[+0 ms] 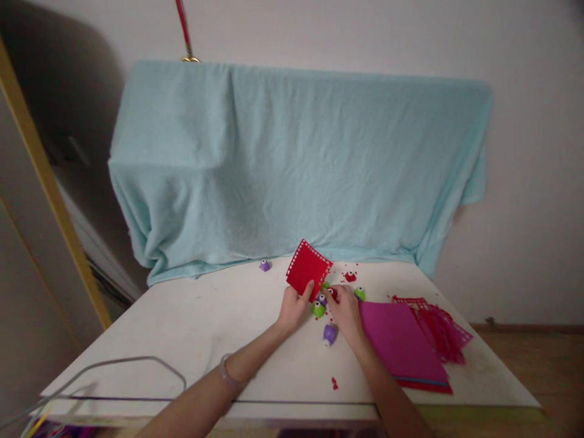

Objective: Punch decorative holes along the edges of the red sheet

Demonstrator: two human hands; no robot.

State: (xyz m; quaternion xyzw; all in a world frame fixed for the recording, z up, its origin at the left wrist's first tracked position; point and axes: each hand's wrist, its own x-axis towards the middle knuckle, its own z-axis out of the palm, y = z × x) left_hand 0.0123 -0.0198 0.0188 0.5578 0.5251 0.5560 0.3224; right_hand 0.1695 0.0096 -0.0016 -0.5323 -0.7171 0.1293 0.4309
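The red sheet (305, 269) lay at 1 o'clock from the left hand (294, 309) and near 11 o'clock from the right hand (345, 311), tilted above the bench (205, 328). The left fingers (309, 288) were closed on its lower corner, thumb flat on the face. The right fingers were curled partway around a small red punch (333, 294) with a round eye; how tightly they gripped it could not be told. The sheet was a plain square standing on one corner, with rows of small holes punched along its edges. Between the hands sat a green punch (318, 311) and other punches; a purple punch (329, 334) lay at 6 o'clock from these. Magenta sheets (396, 334) were stacked at 4 o'clock from the right hand.
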